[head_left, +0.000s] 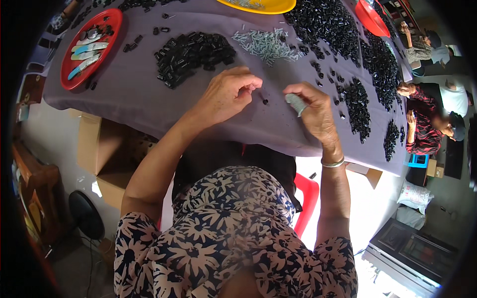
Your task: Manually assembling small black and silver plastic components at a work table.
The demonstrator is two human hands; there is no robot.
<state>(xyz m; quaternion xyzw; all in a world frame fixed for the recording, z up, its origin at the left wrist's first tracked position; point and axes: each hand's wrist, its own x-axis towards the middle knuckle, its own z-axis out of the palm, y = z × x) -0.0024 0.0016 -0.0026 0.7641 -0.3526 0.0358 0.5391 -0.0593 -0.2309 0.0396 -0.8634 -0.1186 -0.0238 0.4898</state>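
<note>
My left hand [229,95] is closed over the near part of the table, thumb and fingers pinched together. Whatever is between its fingertips is too small to make out. To its right, my right hand [316,111] grips a pale grey-green ribbed piece [296,103], whose exact kind I cannot tell. A small black part [265,102] lies on the cloth between the hands. Just beyond them are a heap of short black plastic pieces [191,55] and a pile of thin silvery pins [266,45].
A red plate [117,30] at the left holds several tools with pale and blue handles. Large black heaps [325,27] cover the far right of the purple-grey tablecloth [134,102]. A yellow dish [268,9] stands at the back. Other people sit along the right side.
</note>
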